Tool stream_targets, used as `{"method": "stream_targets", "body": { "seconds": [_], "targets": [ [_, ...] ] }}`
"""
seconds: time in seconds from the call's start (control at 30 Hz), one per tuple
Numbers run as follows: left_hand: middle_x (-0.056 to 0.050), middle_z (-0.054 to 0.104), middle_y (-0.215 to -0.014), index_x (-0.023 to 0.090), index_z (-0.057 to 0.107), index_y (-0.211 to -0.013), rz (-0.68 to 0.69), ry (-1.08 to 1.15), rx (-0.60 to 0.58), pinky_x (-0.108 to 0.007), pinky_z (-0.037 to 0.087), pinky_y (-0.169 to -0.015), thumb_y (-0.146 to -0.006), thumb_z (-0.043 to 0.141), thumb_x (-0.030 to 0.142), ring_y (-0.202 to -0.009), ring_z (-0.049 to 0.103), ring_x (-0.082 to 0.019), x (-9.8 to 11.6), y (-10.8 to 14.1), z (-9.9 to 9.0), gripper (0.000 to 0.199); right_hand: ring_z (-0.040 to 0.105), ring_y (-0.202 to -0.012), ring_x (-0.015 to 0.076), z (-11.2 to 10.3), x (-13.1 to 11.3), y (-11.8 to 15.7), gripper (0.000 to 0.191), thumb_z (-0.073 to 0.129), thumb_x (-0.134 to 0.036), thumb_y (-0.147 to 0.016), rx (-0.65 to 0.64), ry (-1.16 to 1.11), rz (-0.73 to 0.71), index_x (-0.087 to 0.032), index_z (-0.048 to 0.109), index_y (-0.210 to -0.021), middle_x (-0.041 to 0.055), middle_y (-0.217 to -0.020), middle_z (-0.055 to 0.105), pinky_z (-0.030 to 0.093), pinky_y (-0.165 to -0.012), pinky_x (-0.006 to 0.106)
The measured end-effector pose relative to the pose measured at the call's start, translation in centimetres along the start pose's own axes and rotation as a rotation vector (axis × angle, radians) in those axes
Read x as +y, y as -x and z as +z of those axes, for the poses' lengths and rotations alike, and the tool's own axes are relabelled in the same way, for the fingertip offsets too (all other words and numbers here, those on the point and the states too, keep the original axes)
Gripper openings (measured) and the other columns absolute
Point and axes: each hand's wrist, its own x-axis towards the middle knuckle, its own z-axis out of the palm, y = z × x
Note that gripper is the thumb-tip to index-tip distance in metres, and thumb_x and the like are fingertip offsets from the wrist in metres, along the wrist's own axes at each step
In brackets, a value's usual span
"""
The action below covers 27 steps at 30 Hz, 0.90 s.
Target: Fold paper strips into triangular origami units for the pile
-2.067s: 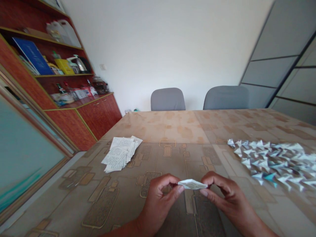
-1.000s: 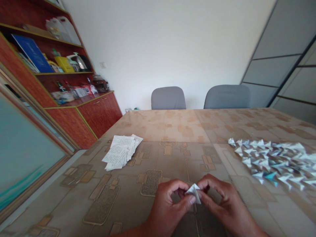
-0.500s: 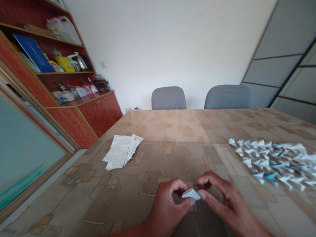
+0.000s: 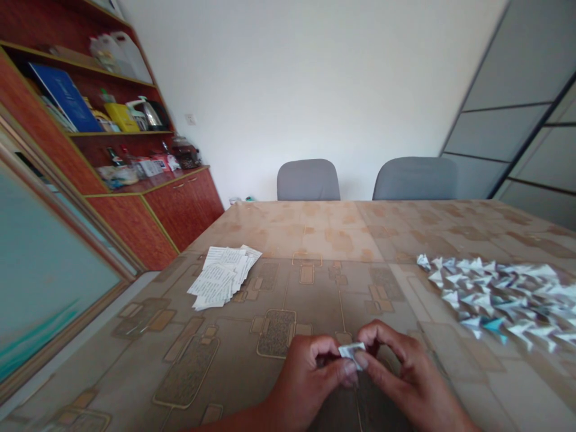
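Observation:
A small folded piece of printed paper (image 4: 351, 350) is held between both hands above the near part of the table. My left hand (image 4: 310, 369) pinches its left side between thumb and fingers. On the other side, my right hand (image 4: 400, 363) grips the paper's right end with thumb and index finger. The fingertips cover part of the paper, so its full shape is hidden. To the left lies a loose stack of printed paper slips (image 4: 224, 277). Many small folded paper pieces (image 4: 499, 294) with pointed tips stand in rows at the right.
A patterned cover lies over the table (image 4: 310, 231). Two grey chairs (image 4: 308, 180) stand behind its far edge, against the white wall. At the left is a reddish wooden cabinet (image 4: 180, 207) with bottles, a kettle (image 4: 150, 114) and a blue folder (image 4: 67, 99) on its shelves.
My right thumb and index finger have closed onto the paper's right end. The paper has turned and now shows a narrower face. Both hands are closer together.

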Motion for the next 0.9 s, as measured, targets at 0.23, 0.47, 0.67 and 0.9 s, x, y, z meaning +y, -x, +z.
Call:
{"method": "stream_targets", "body": {
  "seconds": [0.23,0.47,0.67,0.9],
  "targets": [
    [-0.005,0.069,-0.065,0.012,0.062,-0.066,-0.018,0.007,-0.029,-0.025,0.045,-0.063,-0.079,0.065,0.029,-0.064,0.064,-0.017,0.1,-0.5,-0.3,0.021,0.055,-0.059,0.0129,-0.1,0.5,0.0,0.03,0.051,-0.035,-0.093,-0.009,-0.032,0.035,-0.019,0.057,-0.068,-0.0021,-0.062,0.057,0.042,-0.055,0.021],
    [-0.002,0.064,-0.064,0.012,0.066,-0.069,0.032,-0.108,0.005,-0.023,0.041,-0.061,-0.08,0.062,0.028,-0.062,0.058,-0.014,0.2,-0.9,-0.9,0.02,0.055,-0.062,0.015,-0.5,0.8,-0.5,0.028,0.053,-0.039,-0.091,-0.06,-0.011,0.082,-0.019,0.057,-0.071,-0.0007,-0.065,0.058,0.042,-0.057,0.023],
    [-0.002,0.064,-0.065,0.012,0.067,-0.072,0.005,-0.057,0.046,-0.023,0.042,-0.061,-0.08,0.063,0.031,-0.062,0.057,-0.014,0.2,-1.3,-1.2,0.021,0.056,-0.065,0.0161,-0.7,1.0,-0.6,0.031,0.049,-0.041,-0.093,-0.099,-0.038,0.105,-0.019,0.057,-0.072,0.0001,-0.067,0.058,0.043,-0.06,0.025],
    [-0.001,0.063,-0.06,0.013,0.069,-0.066,0.081,-0.301,0.025,-0.022,0.037,-0.058,-0.079,0.062,0.021,-0.06,0.056,-0.013,0.6,-0.8,-0.7,0.016,0.056,-0.065,0.0154,0.1,1.1,-0.4,0.025,0.052,-0.035,-0.09,-0.057,0.061,0.068,-0.019,0.057,-0.072,0.0003,-0.069,0.057,0.043,-0.06,0.024]
  ]
}}
